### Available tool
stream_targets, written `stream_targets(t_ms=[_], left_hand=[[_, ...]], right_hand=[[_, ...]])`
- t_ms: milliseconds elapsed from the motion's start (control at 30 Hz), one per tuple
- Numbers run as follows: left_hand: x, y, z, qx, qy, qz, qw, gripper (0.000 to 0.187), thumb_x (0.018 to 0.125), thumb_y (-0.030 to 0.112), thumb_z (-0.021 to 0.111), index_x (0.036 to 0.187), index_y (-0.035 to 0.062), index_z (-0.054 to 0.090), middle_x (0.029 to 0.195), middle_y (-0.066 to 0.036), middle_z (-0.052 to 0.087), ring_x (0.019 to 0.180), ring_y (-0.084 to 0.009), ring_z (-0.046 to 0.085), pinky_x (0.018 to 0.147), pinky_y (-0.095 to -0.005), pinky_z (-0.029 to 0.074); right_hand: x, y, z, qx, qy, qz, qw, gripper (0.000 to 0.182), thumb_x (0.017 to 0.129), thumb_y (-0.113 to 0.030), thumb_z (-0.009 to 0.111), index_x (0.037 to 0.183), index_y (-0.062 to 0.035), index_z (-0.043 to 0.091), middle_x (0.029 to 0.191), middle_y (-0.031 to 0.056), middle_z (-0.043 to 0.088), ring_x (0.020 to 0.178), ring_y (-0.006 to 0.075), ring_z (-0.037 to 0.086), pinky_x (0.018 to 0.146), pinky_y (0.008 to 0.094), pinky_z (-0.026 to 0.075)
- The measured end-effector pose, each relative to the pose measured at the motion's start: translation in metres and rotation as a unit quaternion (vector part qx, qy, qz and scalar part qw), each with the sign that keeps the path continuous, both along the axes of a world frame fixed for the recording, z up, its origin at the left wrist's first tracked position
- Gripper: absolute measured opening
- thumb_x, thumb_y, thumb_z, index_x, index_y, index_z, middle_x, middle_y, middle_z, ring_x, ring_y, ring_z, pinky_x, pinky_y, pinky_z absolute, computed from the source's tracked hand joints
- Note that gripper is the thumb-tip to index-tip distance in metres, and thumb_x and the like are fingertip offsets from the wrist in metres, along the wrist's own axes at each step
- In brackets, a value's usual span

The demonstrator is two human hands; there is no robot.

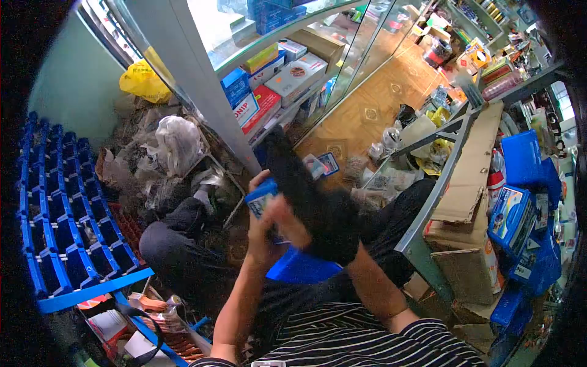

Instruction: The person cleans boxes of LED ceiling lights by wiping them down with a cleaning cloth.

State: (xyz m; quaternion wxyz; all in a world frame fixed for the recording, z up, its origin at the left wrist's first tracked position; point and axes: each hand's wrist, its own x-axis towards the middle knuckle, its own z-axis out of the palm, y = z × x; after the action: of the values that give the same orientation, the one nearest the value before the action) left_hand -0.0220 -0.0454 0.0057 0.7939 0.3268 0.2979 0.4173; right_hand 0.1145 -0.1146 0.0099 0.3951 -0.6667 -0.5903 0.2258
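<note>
Near the middle of the head view, my left hand (259, 235) is raised, its fingers around a small blue-and-white packet (262, 197). My right hand (290, 224) is close beside it, smeared by motion, partly hidden by a long dark object (318, 205) that I cannot make out. Whether the right fingers grip anything is unclear. Below both hands a bright blue object (301, 268) lies between the dark-trousered legs. Beyond them, a small item with a dark blue edge (329, 164) rests on the floor.
A blue compartment rack (73, 235) stands left, near plastic bags (178, 144). Boxes (299, 76) fill a glass-fronted cabinet ahead. At right are a metal frame (437, 183), a cardboard box (465, 269) and blue cases (510, 214). Tiled floor (394, 88) shows beyond.
</note>
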Motion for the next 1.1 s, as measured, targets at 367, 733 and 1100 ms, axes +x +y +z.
stream_targets(t_ms=[367, 733, 1100], left_hand=[[-0.015, 0.003, 0.015, 0.008, 0.013, -0.126, 0.992, 0.082, 0.079, 0.042, 0.07, 0.146, 0.0105, 0.036, 0.118, -0.007, 0.055, 0.103, -0.0192, 0.057, 0.095, -0.0348, 0.046], [-0.007, 0.002, -0.009, 0.037, 0.002, -0.167, 0.985, 0.072, 0.087, 0.039, 0.071, 0.144, 0.0124, 0.036, 0.118, -0.005, 0.055, 0.111, -0.0163, 0.054, 0.098, -0.0334, 0.043], [-0.013, -0.001, 0.015, -0.057, -0.024, -0.145, 0.987, 0.057, 0.087, 0.032, 0.071, 0.134, 0.0115, 0.046, 0.116, -0.004, 0.056, 0.106, -0.0139, 0.055, 0.094, -0.0314, 0.045]], right_hand=[[0.015, 0.042, -0.005, -0.016, 0.068, -0.031, 0.997, 0.062, 0.103, -0.051, 0.034, 0.126, 0.0015, 0.057, 0.13, 0.0197, 0.06, 0.116, 0.0324, 0.06, 0.1, 0.0418, 0.048], [0.019, 0.051, -0.001, -0.029, 0.065, 0.011, 0.997, 0.056, 0.103, -0.046, 0.038, 0.124, 0.0013, 0.058, 0.13, 0.0203, 0.059, 0.116, 0.035, 0.06, 0.099, 0.0427, 0.047], [0.003, 0.047, -0.003, 0.004, 0.047, 0.034, 0.998, 0.049, 0.103, -0.041, 0.042, 0.122, 0.0012, 0.059, 0.131, 0.0208, 0.059, 0.116, 0.0376, 0.059, 0.099, 0.0437, 0.047]])
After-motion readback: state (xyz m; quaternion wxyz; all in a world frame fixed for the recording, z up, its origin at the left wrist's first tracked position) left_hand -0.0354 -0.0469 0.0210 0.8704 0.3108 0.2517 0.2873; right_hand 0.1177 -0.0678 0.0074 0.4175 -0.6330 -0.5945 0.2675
